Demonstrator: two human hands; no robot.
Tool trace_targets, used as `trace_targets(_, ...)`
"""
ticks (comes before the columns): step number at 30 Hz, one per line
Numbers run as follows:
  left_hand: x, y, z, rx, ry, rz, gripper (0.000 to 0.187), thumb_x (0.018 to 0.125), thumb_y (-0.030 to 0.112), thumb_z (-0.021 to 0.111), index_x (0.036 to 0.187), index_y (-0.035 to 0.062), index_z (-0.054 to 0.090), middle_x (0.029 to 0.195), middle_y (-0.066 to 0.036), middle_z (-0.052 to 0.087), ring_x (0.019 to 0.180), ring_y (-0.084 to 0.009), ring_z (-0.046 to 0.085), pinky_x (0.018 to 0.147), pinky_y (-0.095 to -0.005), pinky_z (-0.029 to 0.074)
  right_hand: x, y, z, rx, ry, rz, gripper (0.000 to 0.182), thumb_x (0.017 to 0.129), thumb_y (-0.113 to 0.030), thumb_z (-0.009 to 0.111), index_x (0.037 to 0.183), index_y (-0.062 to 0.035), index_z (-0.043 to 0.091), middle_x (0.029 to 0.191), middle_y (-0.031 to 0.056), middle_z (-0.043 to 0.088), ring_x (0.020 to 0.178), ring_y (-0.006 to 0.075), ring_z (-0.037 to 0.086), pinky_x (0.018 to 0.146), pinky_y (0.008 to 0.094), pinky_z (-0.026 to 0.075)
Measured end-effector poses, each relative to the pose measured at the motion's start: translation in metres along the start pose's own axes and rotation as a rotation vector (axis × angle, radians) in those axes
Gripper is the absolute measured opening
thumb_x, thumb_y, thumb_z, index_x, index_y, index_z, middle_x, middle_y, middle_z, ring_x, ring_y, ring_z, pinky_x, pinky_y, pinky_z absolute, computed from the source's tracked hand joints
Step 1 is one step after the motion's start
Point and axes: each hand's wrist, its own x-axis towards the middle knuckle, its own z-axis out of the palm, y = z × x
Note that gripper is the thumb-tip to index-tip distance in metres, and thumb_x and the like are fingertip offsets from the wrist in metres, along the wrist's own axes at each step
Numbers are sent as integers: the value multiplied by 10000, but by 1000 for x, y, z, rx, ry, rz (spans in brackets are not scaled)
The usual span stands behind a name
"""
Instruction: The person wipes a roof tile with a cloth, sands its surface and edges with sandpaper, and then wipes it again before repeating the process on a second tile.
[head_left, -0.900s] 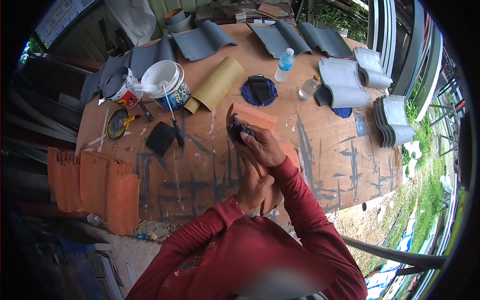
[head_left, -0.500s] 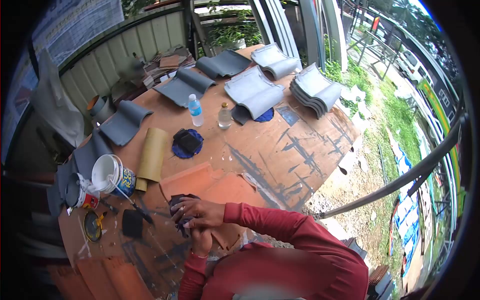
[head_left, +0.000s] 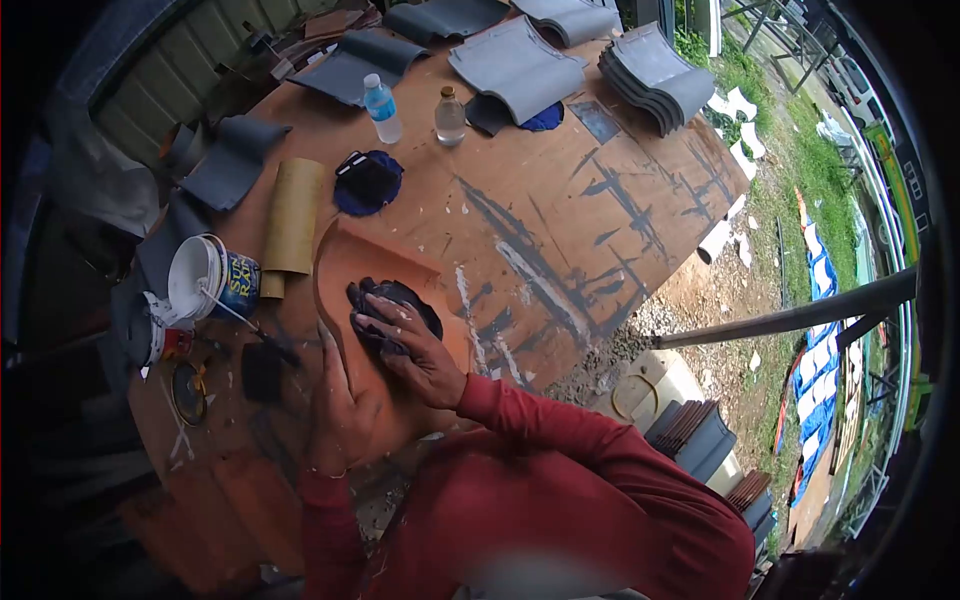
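Observation:
A curved orange roof tile lies on the brown wooden table in front of my body. My right hand presses a bunched dark cloth onto its surface, fingers spread over the cloth. Along the tile's left edge, my left hand holds the side with its fingers stretched forward. Left of it are a long-handled brush and a dark square pad. A white bucket with blue lettering stands beyond them.
A yellow-brown roll, a blue-capped bottle and a clear bottle are farther back. Grey tiles line the far edge, with a stack at right. More orange tiles lie lower left. A pole crosses the right side.
My hands have separated: the left went from the cloth to the tile's edge, and the right now has the cloth flat on the tile. The view has tilted downward.

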Motion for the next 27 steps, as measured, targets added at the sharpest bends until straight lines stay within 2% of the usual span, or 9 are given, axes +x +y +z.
trace_targets(3,0,-15,14,50,51,153,898,861,69,563,1610,-139,114,1551,-350,420,1406,-383,504,1169,-386,380,-8,3,0,-13,-1,-99,620,958,-140,603,1568,-181,496,1666,118,391,1548,369,329,1272,572,189)
trace_targets(5,-6,-17,14,-25,40,54,887,869,64,564,1613,-134,123,1552,-318,429,1404,-357,501,1172,-380,373,-35,46,-5,-86,18,-117,741,883,-113,633,1596,-178,444,1672,116,383,1554,351,325,1274,564,196)
trace_targets(11,3,-5,14,-145,12,-25,867,895,112,608,1623,-106,189,1561,-249,422,1403,-307,478,1185,-404,355,-91,72,7,-184,389,425,653,939,-111,632,1568,-134,457,1625,140,444,1537,361,344,1272,588,173)
trace_targets(14,-2,6,26,-78,110,-51,786,987,220,569,1619,-99,226,1572,-242,412,1411,-302,469,1193,-413,341,-57,-8,4,147,109,-58,701,865,-113,695,1537,-145,498,1642,112,429,1559,332,324,1292,576,180)
trace_targets(18,1,10,36,92,207,35,646,1092,286,442,1594,-99,310,1574,-217,427,1406,-288,469,1195,-397,319,-83,39,6,-16,203,-161,762,807,-89,682,1546,-121,498,1649,89,436,1555,308,353,1286,569,200)
trace_targets(22,4,31,43,187,155,-34,656,1081,281,459,1594,-99,306,1534,-210,476,1394,-278,472,1174,-388,334,-130,110,-26,-274,410,478,551,898,-76,670,1437,-23,568,1531,171,546,1426,368,505,1220,587,304)
trace_targets(24,1,38,51,184,134,-66,635,1099,308,429,1600,-68,326,1546,-201,477,1399,-285,491,1179,-393,353,-113,80,-32,175,498,449,542,892,-57,666,1425,-23,578,1528,160,553,1412,372,520,1226,565,319)
trace_targets(26,-6,45,72,152,165,-31,649,1114,326,416,1606,-79,298,1570,-206,445,1421,-283,468,1187,-392,346,-75,19,-42,238,440,14,582,861,-13,657,1436,-42,576,1536,155,546,1435,368,500,1231,550,329)
trace_targets(27,-9,48,79,125,199,11,664,1128,345,402,1612,-90,269,1594,-210,413,1443,-282,445,1195,-390,340,-71,10,-38,247,435,3,582,861,-13,657,1436,-42,576,1536,155,546,1435,368,500,1231,550,329)
